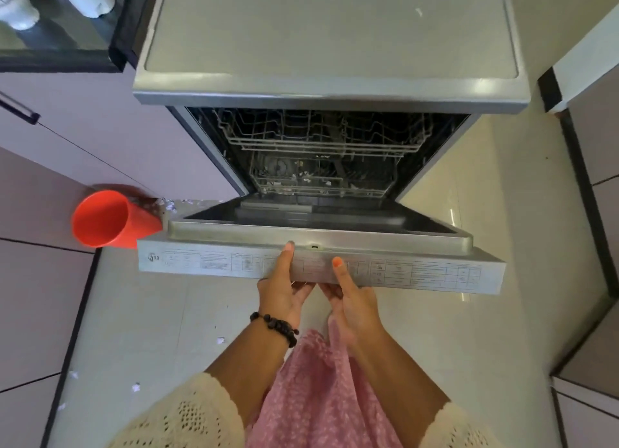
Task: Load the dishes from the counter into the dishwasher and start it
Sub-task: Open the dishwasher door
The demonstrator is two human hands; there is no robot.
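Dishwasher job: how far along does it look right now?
Early, it seems. The dishwasher door is partly lowered, with both the left hand and right hand holding its top edge. The upper rack and lower rack look free of dishes. An orange cup sits beside the door. Loading and starting remain.

The dishwasher point(321, 79) in front of my fingers is grey metal. Its door point(321, 263) hangs partly open, its top edge between my thumbs and fingers. Beyond them, two wire racks point(318, 139) sit inside. A red cup point(107, 218) lies tipped, left of my fingers, touching the door corner.
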